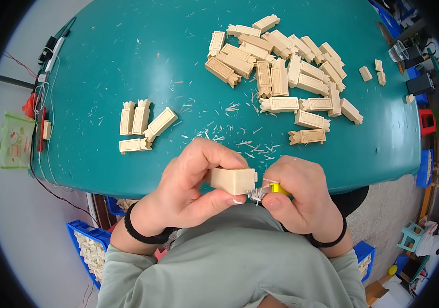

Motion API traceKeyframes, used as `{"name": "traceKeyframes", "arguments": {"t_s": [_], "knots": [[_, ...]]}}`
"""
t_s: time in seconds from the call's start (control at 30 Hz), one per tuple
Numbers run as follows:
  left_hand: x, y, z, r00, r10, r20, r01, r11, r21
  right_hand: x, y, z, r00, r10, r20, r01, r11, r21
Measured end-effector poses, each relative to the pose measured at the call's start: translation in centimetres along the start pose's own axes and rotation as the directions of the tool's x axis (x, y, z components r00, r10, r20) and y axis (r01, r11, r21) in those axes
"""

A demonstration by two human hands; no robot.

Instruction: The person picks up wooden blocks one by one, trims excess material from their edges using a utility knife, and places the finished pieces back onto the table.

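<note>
In front of my body, my left hand [193, 182] grips a cream rectangular block [233, 180] between thumb and fingers. A small tab juts from the block's right end. My right hand [299, 195] is closed round a yellow-handled knife [279, 189]; its blade is at the block's lower right corner, with pale curled shavings [256, 194] gathered on it. Just past my hands, more thin shavings [260, 149] lie scattered on the green tabletop [188, 51]. A small group of carved cream blocks [140, 118] with jagged ends rests beyond my left hand.
A large loose pile of similar carved blocks [281, 77] covers the table's far right middle. Several small pieces [365, 73] lie near the right edge. A power strip [55, 54] with cables runs along the left edge. Blue crates [88, 230] of pale pieces stand below.
</note>
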State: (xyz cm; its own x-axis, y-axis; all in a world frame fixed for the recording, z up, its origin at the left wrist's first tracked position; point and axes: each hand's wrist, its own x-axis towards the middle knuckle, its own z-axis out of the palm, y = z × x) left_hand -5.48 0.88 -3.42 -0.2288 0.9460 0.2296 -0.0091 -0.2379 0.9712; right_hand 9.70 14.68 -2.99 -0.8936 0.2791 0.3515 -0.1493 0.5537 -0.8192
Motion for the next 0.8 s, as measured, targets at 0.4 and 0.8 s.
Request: {"name": "traceKeyframes", "arguments": {"t_s": [0.4, 0.8], "knots": [[0.0, 1.0, 0.2, 0.983, -0.158, 0.098, 0.18, 0.939, -0.294, 0.2, 0.1, -0.8, 0.989, 0.091, -0.12, -0.108, 0.984, -0.144], [0.6, 1.0, 0.7, 0.964, 0.217, -0.153, -0.126, 0.881, 0.456, -0.3, -1.6, -0.2, 0.941, 0.339, 0.002, -0.334, 0.927, 0.171]]}}
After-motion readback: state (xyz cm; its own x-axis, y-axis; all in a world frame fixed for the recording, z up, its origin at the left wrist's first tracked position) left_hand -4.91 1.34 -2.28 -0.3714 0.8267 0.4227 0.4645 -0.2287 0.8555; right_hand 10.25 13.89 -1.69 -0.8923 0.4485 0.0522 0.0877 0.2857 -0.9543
